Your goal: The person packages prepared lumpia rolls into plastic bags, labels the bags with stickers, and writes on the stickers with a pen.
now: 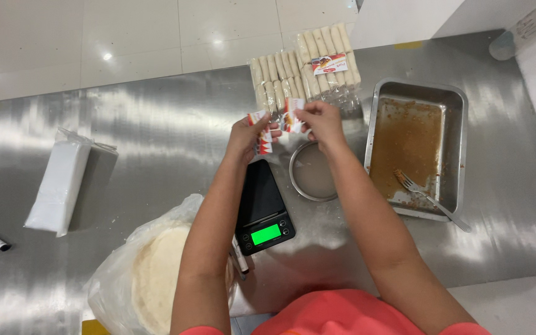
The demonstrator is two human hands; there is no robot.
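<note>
A: we hold small red-and-white labels in both hands, above the bowl and scale. Left hand fingers pinch a fanned few, right hand pinches one by its top edge

B: risk?

A: the pinch looks light; a slip could drop a label into the bowl, or the stack could splay

B: orientation?

A: the right one hangs with its long axis roughly up-down, the left ones tilt toward the packs

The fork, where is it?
In the head view, the fork lies on the right side, in the near corner of the metal tray, right of the round bowl.
</note>
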